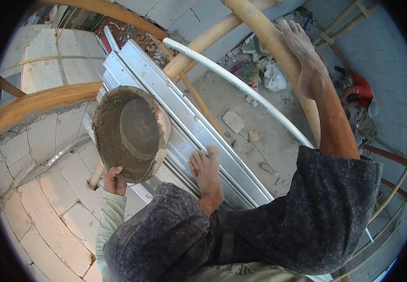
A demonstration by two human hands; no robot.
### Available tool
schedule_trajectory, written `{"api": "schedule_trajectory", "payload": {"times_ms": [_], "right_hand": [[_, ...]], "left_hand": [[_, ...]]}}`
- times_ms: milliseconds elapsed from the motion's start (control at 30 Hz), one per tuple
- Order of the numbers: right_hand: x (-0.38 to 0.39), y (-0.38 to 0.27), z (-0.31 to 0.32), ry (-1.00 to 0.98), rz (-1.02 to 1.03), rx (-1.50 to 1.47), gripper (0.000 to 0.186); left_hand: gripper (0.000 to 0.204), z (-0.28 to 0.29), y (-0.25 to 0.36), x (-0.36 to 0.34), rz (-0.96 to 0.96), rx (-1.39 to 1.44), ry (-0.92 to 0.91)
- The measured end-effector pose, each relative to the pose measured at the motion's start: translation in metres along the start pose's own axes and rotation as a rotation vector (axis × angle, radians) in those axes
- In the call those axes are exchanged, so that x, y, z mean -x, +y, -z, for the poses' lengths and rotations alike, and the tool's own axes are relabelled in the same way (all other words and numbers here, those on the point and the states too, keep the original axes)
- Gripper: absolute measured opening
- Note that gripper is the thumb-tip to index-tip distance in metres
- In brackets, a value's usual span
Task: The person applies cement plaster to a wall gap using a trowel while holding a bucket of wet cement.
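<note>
At the left, my left hand (114,181) is closed on the near rim of a round bucket (163,126). The bucket is tilted so that its mouth faces me, and grey-brown wet mortar (114,145) coats its inside wall, with a smoother round patch in its bottom. It rests on or just over long silvery metal profiles (180,113); the exact contact is hidden. My right hand is out of the picture.
My one bare foot (206,169) stands on the profiles, the other (302,47) on a bamboo pole (264,33). A white pipe (241,84) crosses above the floor (203,89) far below. A co-worker in red (363,89) is down at right. Block wall (53,207) lies left.
</note>
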State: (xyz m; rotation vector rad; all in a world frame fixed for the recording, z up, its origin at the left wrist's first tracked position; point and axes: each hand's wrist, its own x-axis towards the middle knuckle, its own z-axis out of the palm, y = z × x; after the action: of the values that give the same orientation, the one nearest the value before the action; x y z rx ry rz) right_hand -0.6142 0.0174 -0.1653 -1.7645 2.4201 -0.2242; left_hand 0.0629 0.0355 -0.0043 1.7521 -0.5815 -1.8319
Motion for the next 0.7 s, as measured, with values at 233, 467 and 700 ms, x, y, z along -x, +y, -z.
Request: {"api": "schedule_trajectory", "payload": {"times_ms": [233,467,700], "right_hand": [[0.019,-0.022,0.030,-0.090,0.037,0.081,0.039],[0.041,-0.080,0.083,-0.081,0.178,0.244,0.040],[0.028,-0.095,0.062,-0.055,0.137,0.220,0.041]], "left_hand": [[0.047,-0.019,0.009,0.009,0.039,0.111,0.074],[0.052,-0.069,0.055,-0.007,0.020,0.067,0.088],[0.055,-0.070,0.132,-0.020,-0.018,0.030,0.227]]}}
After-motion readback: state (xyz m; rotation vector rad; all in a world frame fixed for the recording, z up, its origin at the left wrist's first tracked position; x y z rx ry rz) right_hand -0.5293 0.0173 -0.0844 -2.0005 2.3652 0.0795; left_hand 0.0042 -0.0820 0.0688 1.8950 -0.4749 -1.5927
